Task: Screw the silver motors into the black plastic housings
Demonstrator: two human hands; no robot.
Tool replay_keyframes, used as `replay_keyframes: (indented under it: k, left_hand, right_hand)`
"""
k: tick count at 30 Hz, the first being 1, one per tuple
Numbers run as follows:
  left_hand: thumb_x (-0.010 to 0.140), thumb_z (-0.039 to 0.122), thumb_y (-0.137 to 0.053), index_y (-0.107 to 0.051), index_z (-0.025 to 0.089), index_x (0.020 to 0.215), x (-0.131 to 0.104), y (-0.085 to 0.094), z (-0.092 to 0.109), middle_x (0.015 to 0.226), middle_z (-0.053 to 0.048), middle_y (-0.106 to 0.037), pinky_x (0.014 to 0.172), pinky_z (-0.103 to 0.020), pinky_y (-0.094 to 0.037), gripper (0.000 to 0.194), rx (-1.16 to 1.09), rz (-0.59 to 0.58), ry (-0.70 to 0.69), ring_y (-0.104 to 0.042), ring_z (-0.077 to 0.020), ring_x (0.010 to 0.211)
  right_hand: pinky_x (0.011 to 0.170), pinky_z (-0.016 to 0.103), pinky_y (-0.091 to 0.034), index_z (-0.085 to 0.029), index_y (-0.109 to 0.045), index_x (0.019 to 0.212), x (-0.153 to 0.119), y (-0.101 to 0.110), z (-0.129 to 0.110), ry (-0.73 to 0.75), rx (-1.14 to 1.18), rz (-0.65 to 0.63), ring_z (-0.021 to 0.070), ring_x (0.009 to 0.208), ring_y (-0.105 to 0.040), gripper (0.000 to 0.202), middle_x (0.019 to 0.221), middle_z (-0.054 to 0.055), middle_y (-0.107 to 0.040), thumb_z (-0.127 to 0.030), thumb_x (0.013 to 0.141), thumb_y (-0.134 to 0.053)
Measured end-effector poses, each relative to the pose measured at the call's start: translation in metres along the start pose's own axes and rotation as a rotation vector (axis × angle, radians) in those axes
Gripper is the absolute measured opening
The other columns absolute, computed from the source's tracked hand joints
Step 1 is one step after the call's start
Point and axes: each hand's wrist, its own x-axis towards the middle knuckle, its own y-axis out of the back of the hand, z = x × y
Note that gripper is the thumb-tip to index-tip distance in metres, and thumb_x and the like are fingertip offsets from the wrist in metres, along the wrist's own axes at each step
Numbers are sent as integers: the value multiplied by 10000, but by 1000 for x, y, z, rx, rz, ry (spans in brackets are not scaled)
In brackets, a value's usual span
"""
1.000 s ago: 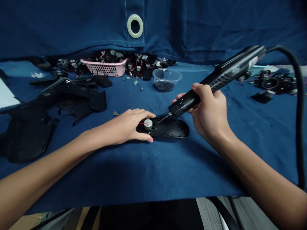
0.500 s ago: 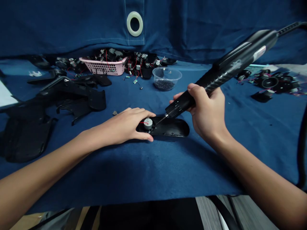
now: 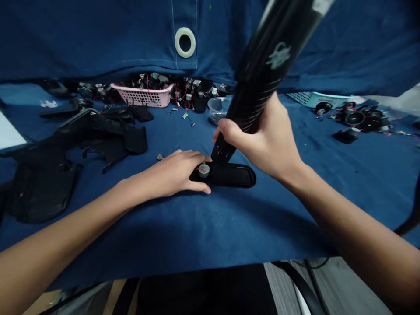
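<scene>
My left hand (image 3: 179,173) grips the left end of a long black plastic part (image 3: 234,175) lying on the blue cloth, thumb on the near side and fingers on the far side. Between thumb and fingers sits a round silver motor (image 3: 204,170) with a red wire. My right hand (image 3: 265,135) is wrapped round a thick black electric screwdriver (image 3: 254,83), held steeply upright. Its lower end is over the black part, just right of the motor; the bit's tip is hidden.
A clear bowl of small dark screws (image 3: 216,107) stands behind the screwdriver. Behind are a pink basket (image 3: 144,96) of parts and, at right, a teal basket (image 3: 308,99) near wired parts (image 3: 357,118). Black plastic shells (image 3: 42,183) lie at left.
My right hand has moved left and tilted the screwdriver more upright, bringing its lower end closer to the motor. My left hand keeps its hold on the black part.
</scene>
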Motion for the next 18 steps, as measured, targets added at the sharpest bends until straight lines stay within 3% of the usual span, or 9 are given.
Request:
replay_keyframes:
  k: [4,8,13,16,18]
  left_hand:
    - [819,573,-665,-546,179,1245,0,-1,-1,1248,-94,-617,951,-389,-418,592,7,-17,-1,-579,-301,1128]
    - [823,588,-651,-546,175,1242,-2,0,0,1278,-101,-605,941,-404,-416,598,26,-13,17,-574,-322,1150]
    - [827,580,-651,-555,164,1208,-2,0,0,1214,-89,-632,913,-373,-426,573,14,-1,4,-584,-301,1132]
    - [822,574,-661,-560,174,1201,-3,-1,-2,1193,-72,-634,925,-354,-423,559,0,16,-23,-589,-278,1113]
    - [816,574,-669,-567,176,1191,-3,-2,-2,1191,-67,-636,931,-339,-422,556,-12,17,-32,-587,-268,1117]
  right_hand:
    - [840,400,-564,-222,-521,994,6,-10,-9,84,27,-99,219,879,-675,297,884,2,-683,-234,756,-699]
    - [837,368,-568,-249,-498,1093,7,-24,-10,111,295,-176,184,930,-665,391,1041,-8,-681,-245,744,-676]
    - [548,249,-519,-256,-471,1051,4,-39,-10,66,496,-118,89,548,-578,306,724,-73,-611,-261,796,-639]
    - [456,235,-441,-235,-463,917,3,-44,-15,61,560,-16,76,449,-495,217,614,-79,-512,-315,840,-649]
    - [427,227,-407,-232,-447,860,2,-47,-19,42,560,45,70,429,-469,272,593,-77,-473,-418,858,-645]
